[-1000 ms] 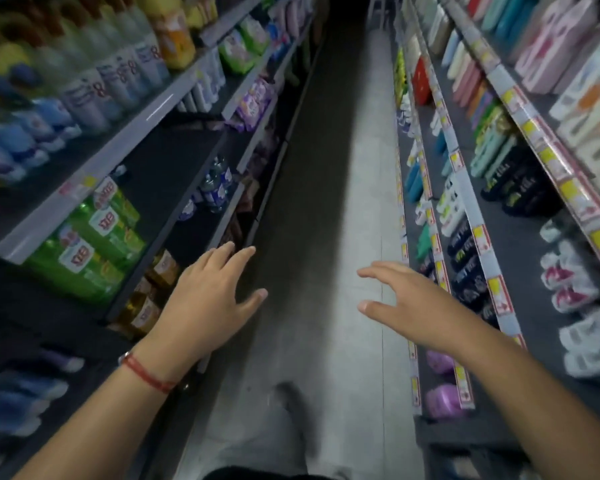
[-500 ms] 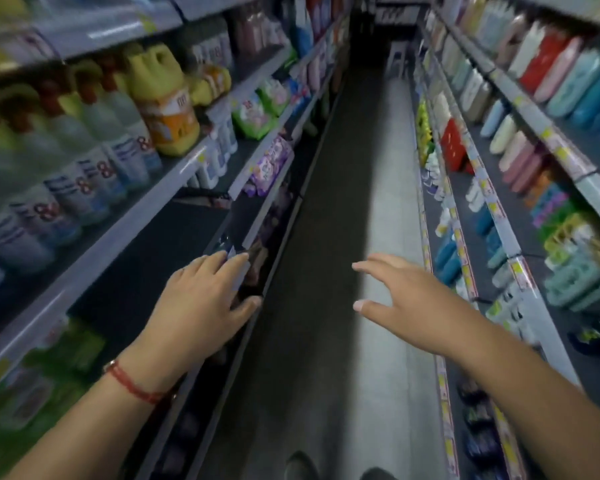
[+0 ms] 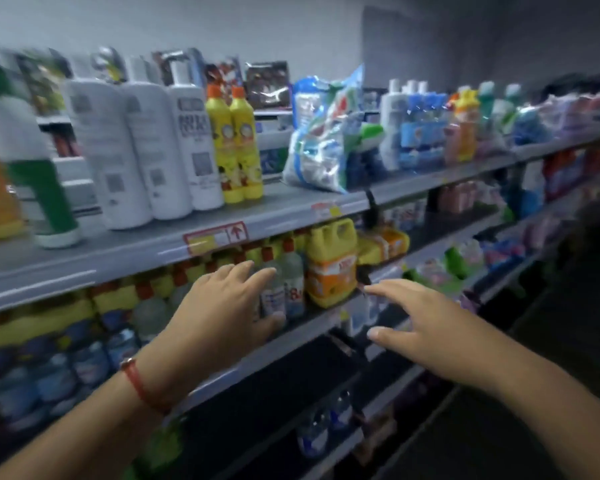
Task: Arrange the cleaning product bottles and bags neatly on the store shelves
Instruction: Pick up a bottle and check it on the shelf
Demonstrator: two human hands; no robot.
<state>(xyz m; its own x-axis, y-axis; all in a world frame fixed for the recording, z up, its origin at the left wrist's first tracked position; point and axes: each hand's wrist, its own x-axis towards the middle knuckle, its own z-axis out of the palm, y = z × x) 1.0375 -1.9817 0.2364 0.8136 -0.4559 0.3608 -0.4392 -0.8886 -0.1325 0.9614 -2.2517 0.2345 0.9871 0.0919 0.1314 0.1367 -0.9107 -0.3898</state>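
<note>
Both hands are reaching, fingers spread, holding nothing: the left hand [image 3: 219, 306] nearing the clear red-capped plastic bottles [image 3: 274, 289] on the grey metal middle shelf [image 3: 291, 336], the right hand [image 3: 416, 317] beside the yellow-orange handled jug [image 3: 331, 263]. Best gripping 1 bottle low.

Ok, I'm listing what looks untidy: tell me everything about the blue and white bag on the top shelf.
The blue and white bag is glossy, crinkled plastic with red and green print. It stands slumped and tilted on the grey top shelf, lower corner at the front edge, right of two yellow bottles. Neither hand touches it.
</note>
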